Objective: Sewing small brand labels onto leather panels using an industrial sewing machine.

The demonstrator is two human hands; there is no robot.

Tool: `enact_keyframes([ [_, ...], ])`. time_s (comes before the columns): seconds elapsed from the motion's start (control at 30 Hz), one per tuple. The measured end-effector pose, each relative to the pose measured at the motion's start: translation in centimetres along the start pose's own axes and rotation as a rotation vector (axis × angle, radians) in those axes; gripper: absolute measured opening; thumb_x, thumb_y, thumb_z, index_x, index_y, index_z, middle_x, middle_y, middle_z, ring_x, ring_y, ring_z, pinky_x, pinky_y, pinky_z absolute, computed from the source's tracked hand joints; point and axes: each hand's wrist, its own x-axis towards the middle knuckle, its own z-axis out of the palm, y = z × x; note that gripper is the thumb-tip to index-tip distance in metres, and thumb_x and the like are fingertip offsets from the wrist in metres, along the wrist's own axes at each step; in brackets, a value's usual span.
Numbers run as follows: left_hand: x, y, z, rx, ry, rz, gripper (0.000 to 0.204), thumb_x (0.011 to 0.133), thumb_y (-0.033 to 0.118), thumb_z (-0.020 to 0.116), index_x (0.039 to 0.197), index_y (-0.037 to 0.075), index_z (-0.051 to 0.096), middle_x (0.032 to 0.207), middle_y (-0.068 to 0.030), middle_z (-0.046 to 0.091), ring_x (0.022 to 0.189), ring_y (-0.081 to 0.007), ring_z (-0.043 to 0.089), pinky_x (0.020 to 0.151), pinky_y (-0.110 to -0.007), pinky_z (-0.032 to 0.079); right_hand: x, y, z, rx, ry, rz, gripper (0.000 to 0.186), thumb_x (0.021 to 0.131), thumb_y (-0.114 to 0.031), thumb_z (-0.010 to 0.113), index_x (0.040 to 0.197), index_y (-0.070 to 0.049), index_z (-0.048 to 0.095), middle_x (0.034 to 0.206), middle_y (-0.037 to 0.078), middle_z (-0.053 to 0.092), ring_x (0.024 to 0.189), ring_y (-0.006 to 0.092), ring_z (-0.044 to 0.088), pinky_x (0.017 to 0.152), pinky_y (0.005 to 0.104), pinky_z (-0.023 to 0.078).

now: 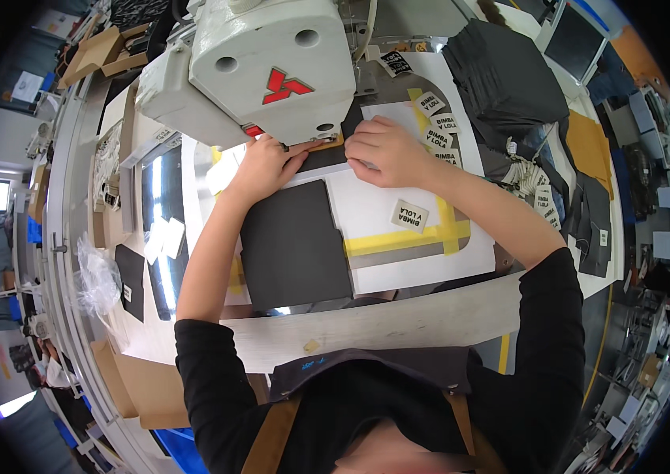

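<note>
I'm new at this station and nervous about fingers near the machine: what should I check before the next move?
1. Fingers well clear of the sewing machine head: not ok; those of the left hand are close to its lower edge.
2. Right hand by the black piece: ok, at its right end.
3. Needle position: cannot tell, hidden.
4. Large black panel lying flat: ok.
5. Loose white label apart from both hands: ok.

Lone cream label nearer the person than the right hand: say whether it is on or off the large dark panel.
Off. The label lies on the white surface; a visible gap separates it from the dark panel.
</note>
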Motion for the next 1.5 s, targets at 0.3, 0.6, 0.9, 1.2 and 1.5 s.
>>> enact_keyframes([
  [0.3, -0.4, 0.6, 0.0, 0.0, 0.053, 0.026, 0.034, 0.09, 0.018, 0.063, 0.121, 0.029, 0.069, 0.093, -0.008, 0.064, 0.1, -0.0281, 0.054, 0.087, -0.044, 0.037, 0.1, -0.3, -0.2, 0.045, 0.007, -0.012, 0.012, 0.073, -0.008, 0.07, 0.072, -0.007, 0.058, 0.079, 0.003, 0.057, 0.076, 0.0229, 0.056, 0.072, 0.0349, 0.046],
  [0.6, -2.0, 0.6, 0.0, -0.041, 0.211, 0.01, 0.031, 0.086, 0.018, 0.069, 0.116, 0.018, 0.072, 0.105, -0.0039, 0.065, 0.113, -0.0232, 0.052, 0.101, -0.043, 0.03, 0.3, -0.3, -0.2, 0.05, 0.02, -0.007, 0.012, 0.07, -0.005, 0.069, 0.072, -0.005, 0.057, 0.08, 0.005, 0.055, 0.074, 0.0248, 0.056, 0.071, 0.0356, 0.047],
  [0.9, -3.5, 2.1, -1.7, -0.043, 0.169, 0.145, 0.03, 0.075, 0.012, 0.074, 0.104, 0.005, 0.072, 0.1, -0.0043, 0.071, 0.098, -0.021, 0.063, 0.092, -0.033, 0.043, -2.3, -0.9, -2.7, 0.034, -0.046, 0.027, 0.012, 0.07, -0.005, 0.068, 0.07, -0.006, 0.056, 0.075, 0.004, 0.054, 0.072, 0.0241, 0.055, 0.069, 0.0355, 0.045],
  [1.2, -2.1, 4.1, -1.1, 0.205, 0.046, 0.285, 0.024, 0.076, 0.003, 0.065, 0.1, 0.004, 0.07, 0.095, -0.0082, 0.07, 0.089, -0.025, 0.066, 0.085, -0.036, 0.051, -2.4, -0.7, -2.7, -0.033, 0.046, -0.02, 0.008, 0.07, -0.008, 0.07, 0.074, -0.006, 0.063, 0.08, 0.004, 0.066, 0.078, 0.0222, 0.061, 0.074, 0.0334, 0.047],
  [1.5, -2.0, 4.0, 0.8, -0.055, 0.353, 0.132, 0.008, 0.075, 0.003, 0.063, 0.082, 0.005, 0.061, 0.078, -0.0071, 0.062, 0.072, -0.0276, 0.063, 0.068, -0.036, 0.052, -2.7, -0.8, -2.6, -0.147, 0.053, 0.055, 0.028, 0.07, -0.029, 0.081, 0.08, -0.006, 0.068, 0.087, 0.005, 0.07, 0.081, 0.0227, 0.066, 0.08, 0.034, 0.049],
])
